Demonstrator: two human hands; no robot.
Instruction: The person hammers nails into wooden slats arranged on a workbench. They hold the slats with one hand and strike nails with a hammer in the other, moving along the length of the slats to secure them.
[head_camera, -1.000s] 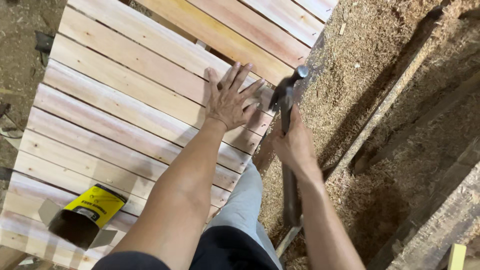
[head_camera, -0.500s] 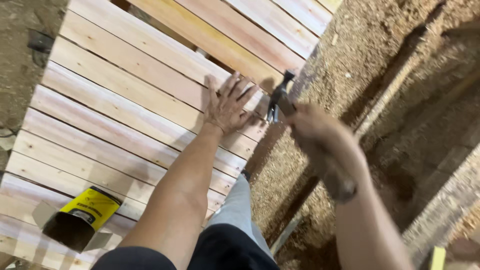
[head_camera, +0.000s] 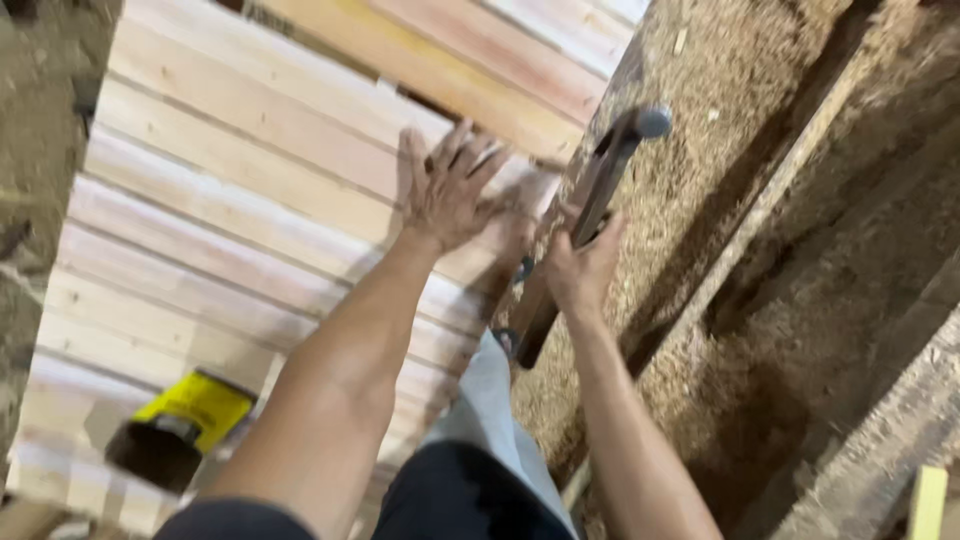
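My left hand (head_camera: 450, 190) lies flat, fingers spread, on a panel of pale wooden slats (head_camera: 230, 200), close to the panel's right edge. My right hand (head_camera: 582, 270) is closed around the dark handle of a hammer (head_camera: 590, 220). The hammer's metal head is raised above the right edge of the slats, up and to the right of my left hand. The picture is blurred by motion.
A yellow and black container (head_camera: 175, 430) lies on the slats at the lower left. My knee in pale trousers (head_camera: 490, 420) rests by the panel's edge. Sawdust (head_camera: 730, 200) covers the ground to the right, with long timbers (head_camera: 880, 440) lying across it.
The hammer has swung back up: half a second ago its head was down by the panel's edge near my left hand, now it is raised. My left hand stays flat on the slats.
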